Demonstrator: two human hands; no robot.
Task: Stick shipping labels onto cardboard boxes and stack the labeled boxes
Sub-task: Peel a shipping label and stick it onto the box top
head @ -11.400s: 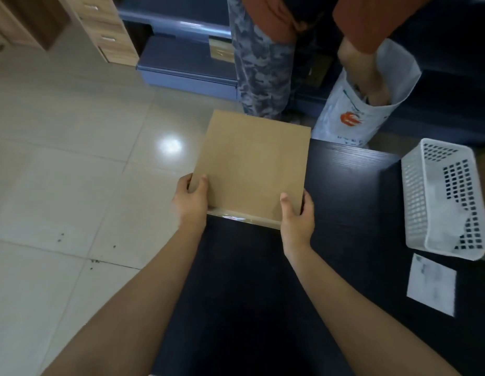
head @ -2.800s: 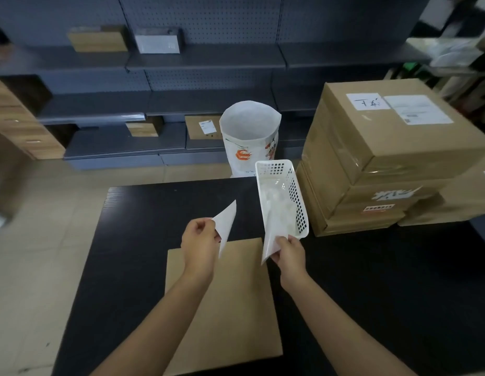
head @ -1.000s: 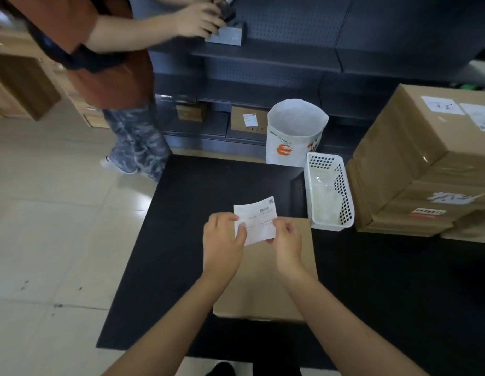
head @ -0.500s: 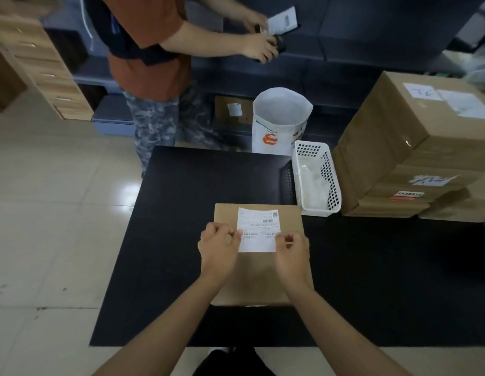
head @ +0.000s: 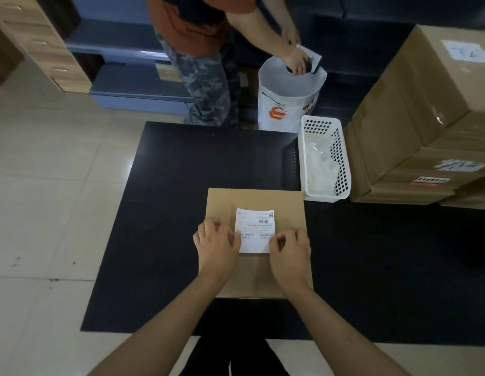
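A pale tiled floor (head: 46, 185) surrounds a black desk (head: 168, 213). At the right side of the desk there is a stack of big cardboard boxes (head: 425, 118), and the top one carries white labels. On the far side of the desk stands a second person (head: 198, 50) in an orange shirt and camouflage trousers; this person holds a dark object over a white bag (head: 287, 104) with an orange print, which stands just behind the far desk edge. A white perforated basket (head: 341, 158) with clear plastic inside sits on the desk between the bag and the stack, just beside the stack.

The flat cardboard box (head: 257, 275) lies in the middle of the desk, near its front edge, and its far right corner is close to the basket. The shipping label (head: 254, 230) lies on the top face of the box, printed side up.

The left hand (head: 216, 248) has a grip with curled fingers that pinches the left edge of the label. The right hand (head: 288, 256) pinches the right edge in the same way, also with curled fingers.
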